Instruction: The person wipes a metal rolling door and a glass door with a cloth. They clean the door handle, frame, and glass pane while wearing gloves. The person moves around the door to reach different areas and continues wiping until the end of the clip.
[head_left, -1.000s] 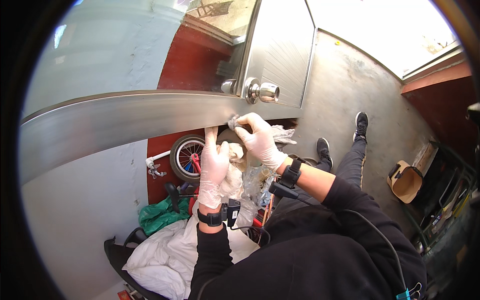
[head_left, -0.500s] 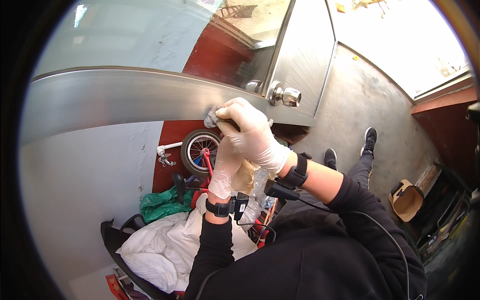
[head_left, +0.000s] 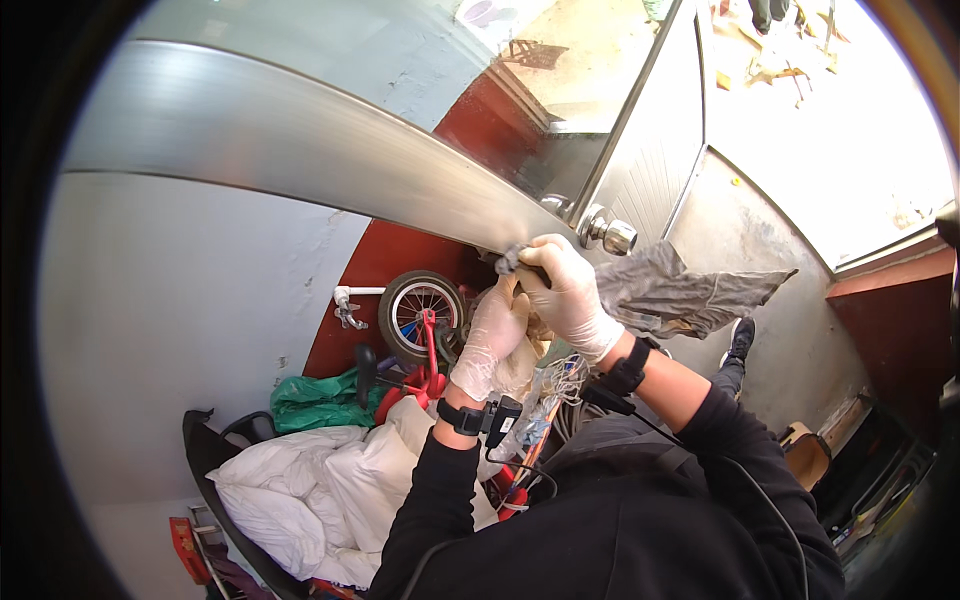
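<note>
A grey cloth (head_left: 690, 292) is bunched in my white-gloved hands. My right hand (head_left: 568, 295) is closed round it, with a small wad sticking out beyond the fingertips and the wide loose end spread to the right. Just below the wad, my left hand (head_left: 494, 335) has its fingers curled against the cloth, partly hidden by the right. Both hands are close to the lower edge of the brushed metal door rail (head_left: 300, 130). A round door knob (head_left: 612, 234) sits beyond and right of my right hand.
Beneath my hands are a small red bike with a spoked wheel (head_left: 420, 312), a green plastic bag (head_left: 315, 400) and white bedding (head_left: 320, 490). A white pipe with a tap (head_left: 347, 305) juts from the wall. At the lower right stands a cardboard box (head_left: 805, 455).
My hands have come down and right, off the rail's face toward its lower edge. The cloth's loose end now swings out to the right. The door appears shifted as my view turned.
</note>
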